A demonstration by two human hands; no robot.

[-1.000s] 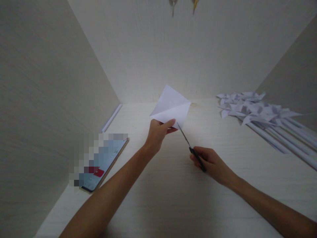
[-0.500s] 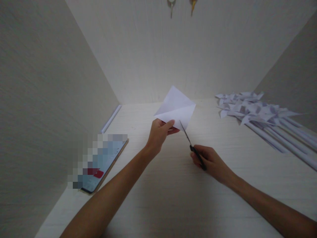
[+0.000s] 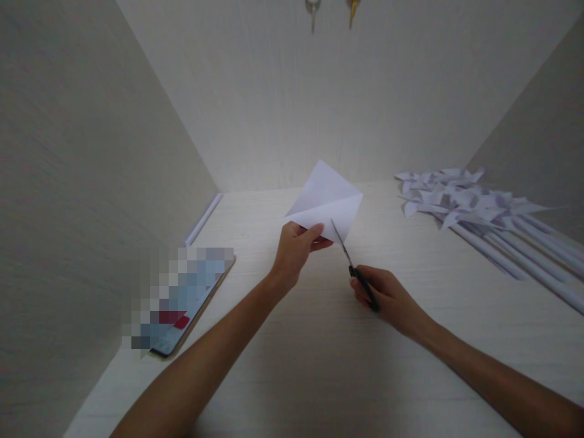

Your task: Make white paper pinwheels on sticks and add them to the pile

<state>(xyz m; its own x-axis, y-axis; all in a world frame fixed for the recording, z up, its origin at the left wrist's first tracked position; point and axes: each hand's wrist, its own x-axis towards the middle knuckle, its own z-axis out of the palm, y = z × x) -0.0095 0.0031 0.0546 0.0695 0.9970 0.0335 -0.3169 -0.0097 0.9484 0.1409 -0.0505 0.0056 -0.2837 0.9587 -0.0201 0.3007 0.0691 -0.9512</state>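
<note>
A square white sheet of paper point(image 3: 325, 191) with a diagonal crease is held up near the middle of the view. My left hand point(image 3: 298, 243) pinches its lower edge, thumb on top and fingers underneath. In my right hand point(image 3: 378, 295) is a pair of scissors point(image 3: 361, 285) with black handles. Their blades reach over the lower right part of the paper, close to its bottom corner. How far the blades have cut in cannot be made out.
Several white paper pinwheels point(image 3: 460, 198) on rolled paper sticks point(image 3: 538, 267) lie at the right. On the left are a phone point(image 3: 196, 304), partly blurred out, and a white paper roll point(image 3: 204, 220) along the wall. Two small hanging objects point(image 3: 312, 15) show at the top.
The paper and my left hand have shifted very slightly down and right. The scissor blades sit slightly deeper over the sheet; both hands keep their holds.
</note>
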